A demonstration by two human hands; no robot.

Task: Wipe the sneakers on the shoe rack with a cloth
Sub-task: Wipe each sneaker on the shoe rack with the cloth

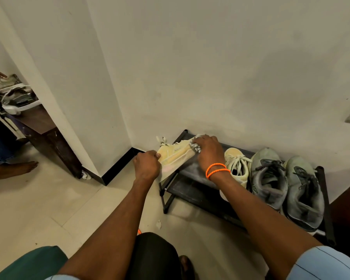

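A pale yellow sneaker point(175, 153) lies on its side at the left end of the low black shoe rack point(192, 165). My left hand point(147, 165) grips its heel end. My right hand point(207, 151), with orange bands on the wrist, presses a whitish cloth point(196, 147) against the shoe's toe end; most of the cloth is hidden under my fingers. The matching yellow sneaker point(237, 163) stands on the rack just right of my right wrist. Two grey sneakers point(287, 184) stand further right.
The rack stands against a white wall near a corner with a black skirting. A dark wooden table point(40, 128) is at the left, with another person's hand and bare foot point(16, 168) beside it. A green seat edge point(28, 263) and my knee sit at the bottom.
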